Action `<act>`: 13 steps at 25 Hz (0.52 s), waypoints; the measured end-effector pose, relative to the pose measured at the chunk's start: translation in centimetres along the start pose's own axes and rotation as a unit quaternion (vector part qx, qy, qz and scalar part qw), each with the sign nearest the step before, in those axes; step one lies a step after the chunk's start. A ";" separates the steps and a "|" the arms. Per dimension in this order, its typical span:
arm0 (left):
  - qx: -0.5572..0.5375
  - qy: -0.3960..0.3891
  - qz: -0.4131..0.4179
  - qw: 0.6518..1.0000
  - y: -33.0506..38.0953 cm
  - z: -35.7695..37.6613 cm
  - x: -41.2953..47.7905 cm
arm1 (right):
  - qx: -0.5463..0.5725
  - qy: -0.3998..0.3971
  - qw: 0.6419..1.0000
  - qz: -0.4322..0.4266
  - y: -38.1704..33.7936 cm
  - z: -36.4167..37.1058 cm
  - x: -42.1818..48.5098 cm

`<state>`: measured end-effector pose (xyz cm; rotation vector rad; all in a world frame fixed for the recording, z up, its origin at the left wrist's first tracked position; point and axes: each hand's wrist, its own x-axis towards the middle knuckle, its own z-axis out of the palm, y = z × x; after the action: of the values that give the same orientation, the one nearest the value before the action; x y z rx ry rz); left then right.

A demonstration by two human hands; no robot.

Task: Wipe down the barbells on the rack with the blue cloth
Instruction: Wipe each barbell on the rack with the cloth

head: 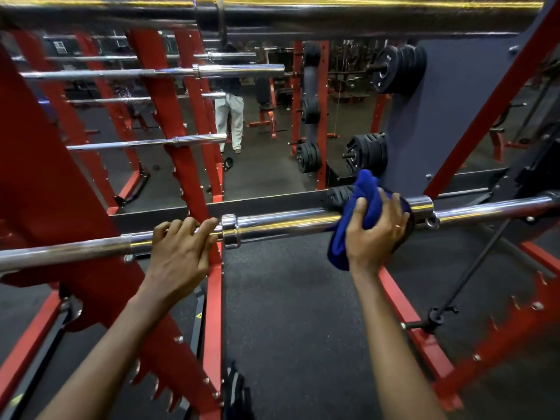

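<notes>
Left to right: the red rack is carrying several chrome bars in its notches. Your left hand is curling its fingers over the nearest barbell, beside its collar. Well apart, your right hand is clamping the blue cloth around the same bar. Black plates are hanging on pegs beyond.

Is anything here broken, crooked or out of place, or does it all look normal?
Nothing stands out. The barbell rests across the red rack, the left hand grips its shaft and the right hand holds the blue cloth around it. Only a dark strap-like item lies on the floor by the rack's foot.
</notes>
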<state>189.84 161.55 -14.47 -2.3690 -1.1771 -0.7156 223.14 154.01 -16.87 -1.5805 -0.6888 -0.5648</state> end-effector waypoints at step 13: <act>-0.064 -0.125 0.002 0.990 -1.3 -2.4 0.9 | 0.044 -0.165 0.945 -0.279 -4.0 0.2 -4.4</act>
<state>188.56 161.51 -11.89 -2.6280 -1.2599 -0.5163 217.21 153.95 -17.18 -1.4020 -1.4214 -0.6709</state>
